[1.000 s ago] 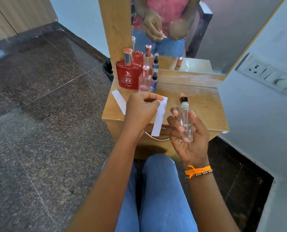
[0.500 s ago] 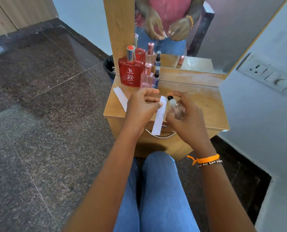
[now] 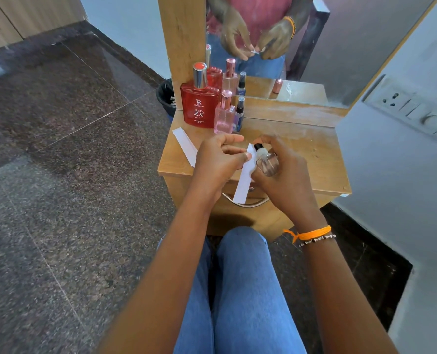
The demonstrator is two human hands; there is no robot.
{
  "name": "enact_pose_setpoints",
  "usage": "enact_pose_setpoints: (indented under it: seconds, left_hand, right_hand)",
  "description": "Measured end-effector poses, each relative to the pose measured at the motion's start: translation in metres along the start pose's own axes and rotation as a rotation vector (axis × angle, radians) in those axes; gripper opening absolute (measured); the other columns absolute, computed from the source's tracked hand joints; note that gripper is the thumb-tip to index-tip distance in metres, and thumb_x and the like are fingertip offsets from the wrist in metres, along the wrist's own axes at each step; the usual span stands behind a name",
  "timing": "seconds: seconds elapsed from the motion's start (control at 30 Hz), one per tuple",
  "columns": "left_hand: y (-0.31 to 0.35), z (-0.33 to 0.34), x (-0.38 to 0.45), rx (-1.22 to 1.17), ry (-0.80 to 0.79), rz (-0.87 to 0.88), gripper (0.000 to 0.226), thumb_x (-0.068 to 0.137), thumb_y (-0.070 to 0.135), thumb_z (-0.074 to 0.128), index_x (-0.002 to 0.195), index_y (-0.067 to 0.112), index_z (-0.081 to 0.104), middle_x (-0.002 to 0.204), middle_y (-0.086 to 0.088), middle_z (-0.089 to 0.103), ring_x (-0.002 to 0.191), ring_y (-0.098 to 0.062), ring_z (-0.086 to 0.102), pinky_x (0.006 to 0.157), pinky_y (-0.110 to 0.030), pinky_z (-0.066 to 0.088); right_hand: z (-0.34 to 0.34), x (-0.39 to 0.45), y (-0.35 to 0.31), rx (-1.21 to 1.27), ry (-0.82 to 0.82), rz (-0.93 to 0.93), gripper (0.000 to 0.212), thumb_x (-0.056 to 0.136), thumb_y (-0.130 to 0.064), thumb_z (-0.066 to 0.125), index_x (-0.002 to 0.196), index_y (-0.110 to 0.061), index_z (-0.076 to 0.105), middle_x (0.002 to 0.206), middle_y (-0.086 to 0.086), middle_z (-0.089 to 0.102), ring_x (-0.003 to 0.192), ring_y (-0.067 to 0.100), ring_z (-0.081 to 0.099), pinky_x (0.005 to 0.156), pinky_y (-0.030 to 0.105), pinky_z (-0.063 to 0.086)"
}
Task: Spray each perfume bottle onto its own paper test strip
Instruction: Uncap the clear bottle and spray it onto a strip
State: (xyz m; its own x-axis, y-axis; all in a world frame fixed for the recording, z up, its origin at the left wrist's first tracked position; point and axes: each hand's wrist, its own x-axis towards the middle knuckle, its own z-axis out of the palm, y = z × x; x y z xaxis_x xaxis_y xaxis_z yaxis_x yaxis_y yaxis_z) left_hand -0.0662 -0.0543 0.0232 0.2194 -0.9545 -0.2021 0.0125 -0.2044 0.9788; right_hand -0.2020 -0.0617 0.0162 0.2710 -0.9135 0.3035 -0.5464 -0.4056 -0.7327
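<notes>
Centre of frame: left hand [image 3: 218, 159] pinches a white paper strip [image 3: 244, 177] near its top end, thumb and fingertips pressed on it; strip hangs down w/ its lower end over the front edge of the wooden table [image 3: 306, 159]. Just right of it, right hand [image 3: 283, 175] is wrapped around a small clear bottle [image 3: 267, 163], fingers closed on the glass, bottle tilted so its black spray top points up-left at the strip's upper part. Nozzle sits just beside the strip, maybe touching; can't tell. A finger arches over the spray top; whether it's pressing, can't tell.

Right wrist has an orange thread band [image 3: 311, 233] & a beaded one beside it.

Upper centre, at the back-left of the table vs. the mirror [image 3: 314, 47]: big red bottle [image 3: 199, 106] w/ silver cap, pink bottle [image 3: 223, 116] just right of & in front of it, small dark spray bottle [image 3: 239, 114] touching or nearly touching the pink one. All upright, capped. A second paper strip [image 3: 185, 146] lies flat on the table's left edge, left of the left hand, apart from it.

Mirror reflects both hands & the bottles. Right edge of frame: wall switch plate [image 3: 411, 106]. Bottom centre: jeans-clad legs [image 3: 240, 290]. Left: dark stone floor [image 3: 59, 175].
</notes>
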Motion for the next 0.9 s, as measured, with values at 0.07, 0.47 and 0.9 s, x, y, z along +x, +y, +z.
enact_pose_setpoints:
  seconds: [0.07,0.47,0.9]
  left_hand:
    - [-0.001,0.0,0.0,0.002,-0.004,0.001,0.037,0.079,0.002,0.069,0.114,0.011,0.06,0.088,-0.002,0.071,0.091,-0.015,0.068,0.086,-0.032,0.055]
    - [-0.008,0.007,0.013,0.048,0.058,-0.013,0.044,0.078,0.002,0.07,0.117,0.014,0.056,0.088,0.005,0.068,0.092,-0.012,0.066,0.086,-0.034,0.055]
    - [-0.018,0.043,0.052,0.302,0.182,0.121,0.041,0.076,0.002,0.072,0.114,0.014,0.059,0.116,-0.003,0.061,0.089,-0.011,0.064,0.074,-0.019,0.049]
  right_hand:
    - [0.0,0.0,0.001,0.0,-0.005,0.003,0.047,0.072,-0.009,0.07,0.113,-0.026,0.054,0.08,-0.016,0.054,0.072,0.015,0.055,0.06,0.028,0.047]
    - [0.013,-0.018,0.002,0.328,0.2,0.206,0.042,0.081,-0.008,0.067,0.117,-0.018,0.05,0.09,-0.017,0.053,0.07,-0.01,0.056,0.055,0.002,0.041]
    - [0.007,-0.019,0.015,0.367,0.224,0.277,0.041,0.082,-0.005,0.064,0.114,-0.025,0.048,0.098,-0.015,0.053,0.069,-0.009,0.057,0.056,0.003,0.041]
